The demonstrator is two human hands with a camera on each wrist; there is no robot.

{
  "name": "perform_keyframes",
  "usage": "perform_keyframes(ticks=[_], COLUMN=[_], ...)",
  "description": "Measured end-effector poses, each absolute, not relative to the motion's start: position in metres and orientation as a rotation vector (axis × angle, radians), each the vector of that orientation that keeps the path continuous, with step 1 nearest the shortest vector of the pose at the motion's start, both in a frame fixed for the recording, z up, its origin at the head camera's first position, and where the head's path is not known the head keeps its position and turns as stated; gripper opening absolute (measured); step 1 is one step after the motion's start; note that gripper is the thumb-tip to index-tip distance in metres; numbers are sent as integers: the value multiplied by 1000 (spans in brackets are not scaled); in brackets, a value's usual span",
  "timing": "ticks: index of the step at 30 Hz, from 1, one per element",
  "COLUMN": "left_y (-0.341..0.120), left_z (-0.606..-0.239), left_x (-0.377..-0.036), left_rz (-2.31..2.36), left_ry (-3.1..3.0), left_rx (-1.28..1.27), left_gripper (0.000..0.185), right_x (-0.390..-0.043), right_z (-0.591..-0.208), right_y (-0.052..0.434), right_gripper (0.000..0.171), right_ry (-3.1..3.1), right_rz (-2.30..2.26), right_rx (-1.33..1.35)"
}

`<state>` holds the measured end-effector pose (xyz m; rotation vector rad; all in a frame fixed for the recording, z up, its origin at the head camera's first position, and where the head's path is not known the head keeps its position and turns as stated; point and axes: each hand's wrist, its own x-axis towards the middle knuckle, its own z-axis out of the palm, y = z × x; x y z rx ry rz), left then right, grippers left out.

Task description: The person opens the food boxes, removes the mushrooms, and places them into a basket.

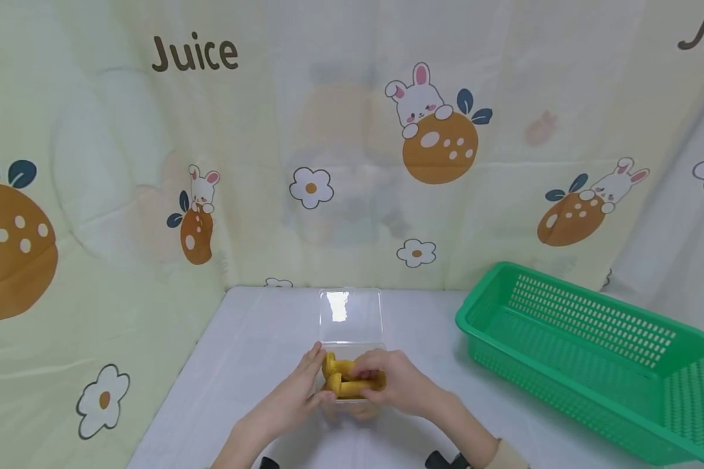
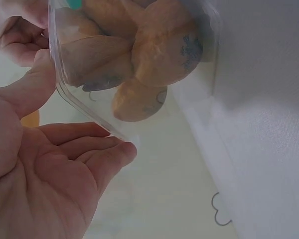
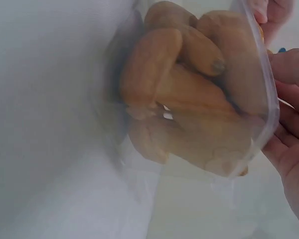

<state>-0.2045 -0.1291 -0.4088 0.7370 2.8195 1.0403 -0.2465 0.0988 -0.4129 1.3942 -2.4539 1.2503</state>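
Observation:
A clear plastic box [image 1: 352, 401] stands on the white table, filled with several yellow-brown mushroom-shaped pieces. Its transparent lid [image 1: 351, 316] is folded back behind it. My left hand [image 1: 296, 391] rests against the box's left side, fingers extended along the wall and thumb at the near rim. Over the right half of the box, my right hand [image 1: 401, 384] reaches in with bent fingers and holds a yellow mushroom [image 1: 352, 389] near the top. Through the wall, the left wrist view shows more mushrooms [image 2: 164, 45] lying beneath; the right fingertips are partly hidden.
A large green plastic basket [image 1: 563, 352] stands to the right on the white tablecloth [image 1: 258, 339]. Behind the table hangs a pale curtain [image 1: 340, 130] printed with rabbits, oranges and flowers. Dark objects [image 1: 437, 460] show at the near edge.

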Motion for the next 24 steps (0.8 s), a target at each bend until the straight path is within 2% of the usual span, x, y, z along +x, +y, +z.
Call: perform_keyframes(ticks=[10, 15, 24], left_y=[-130, -130, -129], left_z=[-408, -409, -408], left_x=[-204, -204, -204], left_rz=[1060, 1071, 1070], left_ry=[2813, 2821, 2817], left_rx=[759, 772, 760], left_gripper=[73, 74, 75], right_x=[-249, -247, -239], right_z=[-421, -423, -387], right_y=[93, 94, 118], right_gripper=[19, 21, 22], right_ry=[-2334, -2232, -2095], right_rz=[1274, 1411, 1479], right_rx=[1325, 1176, 842])
